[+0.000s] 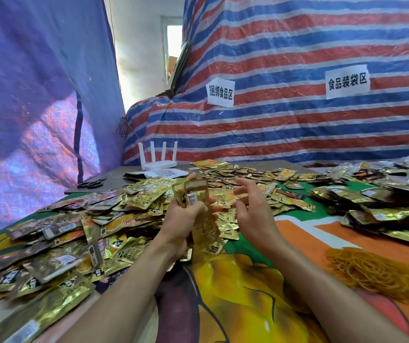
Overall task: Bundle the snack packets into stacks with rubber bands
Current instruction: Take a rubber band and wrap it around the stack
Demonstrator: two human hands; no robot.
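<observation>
Gold foil snack packets [197,196] stand clutched in my left hand [183,221]; my right hand [253,211] hovers beside, fingers spread, empty. Unbanded, these slick packets may fan apart if I loosen.

2 bare forearms, long & slim, left grip [184,219], right grip [253,211], both bare, arms bare to frame btm

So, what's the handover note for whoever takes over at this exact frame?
Left hand grips a stack of gold packets upright.
Right hand open beside it, holding nothing visible.
Rubber bands lie piled on the cloth at right.
Loose packets cover the cloth left and beyond.
Done: no band visible on the held stack.
Left: band it, then stack the rest.
</observation>
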